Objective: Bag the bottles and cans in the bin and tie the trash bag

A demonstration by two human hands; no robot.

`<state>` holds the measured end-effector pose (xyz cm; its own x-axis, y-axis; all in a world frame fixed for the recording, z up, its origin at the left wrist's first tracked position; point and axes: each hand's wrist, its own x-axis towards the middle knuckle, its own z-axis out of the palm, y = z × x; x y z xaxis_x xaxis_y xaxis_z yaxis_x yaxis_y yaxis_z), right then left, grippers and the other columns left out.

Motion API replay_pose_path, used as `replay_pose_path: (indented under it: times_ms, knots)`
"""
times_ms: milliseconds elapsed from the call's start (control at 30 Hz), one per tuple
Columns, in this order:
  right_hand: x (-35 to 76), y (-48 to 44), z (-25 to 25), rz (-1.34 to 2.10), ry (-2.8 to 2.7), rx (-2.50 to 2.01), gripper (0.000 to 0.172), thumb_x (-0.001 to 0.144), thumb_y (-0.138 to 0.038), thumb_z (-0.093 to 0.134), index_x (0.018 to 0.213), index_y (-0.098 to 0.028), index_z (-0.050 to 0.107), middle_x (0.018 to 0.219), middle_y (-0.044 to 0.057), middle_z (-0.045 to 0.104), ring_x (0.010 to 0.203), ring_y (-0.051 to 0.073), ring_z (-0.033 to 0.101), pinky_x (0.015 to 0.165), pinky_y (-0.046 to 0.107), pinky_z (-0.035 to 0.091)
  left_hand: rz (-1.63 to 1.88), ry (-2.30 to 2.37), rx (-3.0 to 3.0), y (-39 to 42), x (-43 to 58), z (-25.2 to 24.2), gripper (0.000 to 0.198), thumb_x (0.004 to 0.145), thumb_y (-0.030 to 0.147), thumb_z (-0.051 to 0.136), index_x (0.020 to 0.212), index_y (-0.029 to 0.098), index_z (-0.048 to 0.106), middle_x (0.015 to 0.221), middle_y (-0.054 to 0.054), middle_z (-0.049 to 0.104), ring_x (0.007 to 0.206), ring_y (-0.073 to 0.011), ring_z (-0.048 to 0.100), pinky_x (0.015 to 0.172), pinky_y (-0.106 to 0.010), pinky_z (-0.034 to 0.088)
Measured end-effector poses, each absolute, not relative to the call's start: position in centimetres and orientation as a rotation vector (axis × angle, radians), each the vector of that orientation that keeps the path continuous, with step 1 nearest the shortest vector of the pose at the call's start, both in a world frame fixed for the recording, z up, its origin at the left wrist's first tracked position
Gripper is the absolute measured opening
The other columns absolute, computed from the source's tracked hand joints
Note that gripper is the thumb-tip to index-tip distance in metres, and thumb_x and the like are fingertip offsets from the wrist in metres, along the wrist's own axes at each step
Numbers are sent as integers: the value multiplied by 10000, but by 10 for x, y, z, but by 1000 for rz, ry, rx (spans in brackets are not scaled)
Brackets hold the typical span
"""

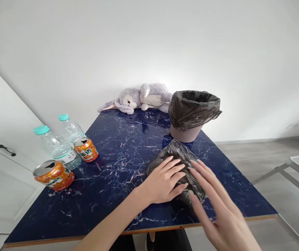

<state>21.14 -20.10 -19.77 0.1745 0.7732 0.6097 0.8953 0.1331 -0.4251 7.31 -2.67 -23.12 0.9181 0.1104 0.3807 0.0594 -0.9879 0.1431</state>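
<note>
White walls back a dark-blue marble table (118,153). A lined bin (186,134) stands by its far right edge. Toward the near edge lies a crumpled black bag (175,151), likely light, limp and slippery, best pinched at a fold. The left hand (165,181) rests flat on it; the right hand (217,205), fingers unclenched, touches it.

- On my feed the left hand (165,181) is bare, and its forearm (118,219) is uncovered right down to the frame's edge.
- The right hand (217,205) is bare too, with slim fingers (206,181) and longish nails.
- I see dark clothing (170,242) at the bottom of the view.
</note>
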Motion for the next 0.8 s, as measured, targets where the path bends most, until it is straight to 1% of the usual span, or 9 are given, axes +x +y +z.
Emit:
replay_pose_path:
  times_ms: [33,100,167,233,333,433,500,667,800]
  knots:
    - [211,-192,-204,-163,-1670,-1657,611,1102,-370,491,1699,-383,359,1728,4,423,1587,331,424,1244,577,479,594,107,2938,-27,77,-230,523,1153,420,383,1513,102,589,1644,-149,556,1637,-286,358,1407,-495,199]
    - [220,-171,-227,-92,-1712,-1732,620,1129,-413,443,1728,-358,293,1769,11,350,1631,310,342,1293,573,408,563,101,2915,-25,83,-229,554,1149,393,392,1623,116,466,1691,-133,498,1655,-268,314,1409,-476,184]
    - [236,-151,-255,-50,-1711,-1886,642,1146,-475,361,1750,-294,241,1792,64,287,1663,333,242,1317,642,308,506,130,2896,-19,86,-231,656,1133,440,435,1713,160,314,1751,-110,398,1676,-271,248,1404,-482,192]
    - [254,-134,-281,-56,-1773,-1994,626,1154,-480,284,1746,-277,261,1785,92,298,1666,367,207,1294,716,270,427,176,2881,-11,86,-238,748,1113,535,459,1739,182,253,1773,-100,345,1684,-292,208,1397,-508,193]
    - [275,-121,-308,-149,-1857,-2077,598,1160,-444,217,1712,-271,368,1764,93,349,1658,386,230,1273,729,283,347,255,2852,0,83,-251,814,1099,650,407,1744,180,244,1782,-100,315,1685,-304,208,1383,-522,207]
    - [288,-115,-317,-241,-1951,-2064,597,1160,-431,224,1690,-236,417,1771,98,335,1670,363,195,1297,663,283,367,312,2834,5,80,-261,796,1116,652,346,1759,211,181,1789,-78,301,1682,-273,230,1375,-495,220]
    - [293,-113,-317,-253,-2016,-2033,591,1161,-420,231,1683,-229,430,1777,97,320,1677,358,159,1305,649,269,389,338,2834,6,79,-265,773,1126,635,325,1762,226,165,1784,-68,318,1679,-266,243,1379,-493,195]
    - [299,-102,-314,-225,-2099,-1990,567,1162,-397,250,1665,-242,460,1767,88,350,1682,326,158,1314,632,259,378,435,2811,5,79,-269,749,1133,632,278,1741,194,253,1772,-86,350,1676,-272,251,1386,-509,158]
    - [301,-93,-309,-185,-2127,-1978,570,1162,-397,265,1670,-210,446,1770,120,334,1677,329,184,1304,639,282,389,495,2786,3,79,-271,780,1119,660,294,1728,172,288,1777,-103,333,1673,-299,257,1385,-529,155]
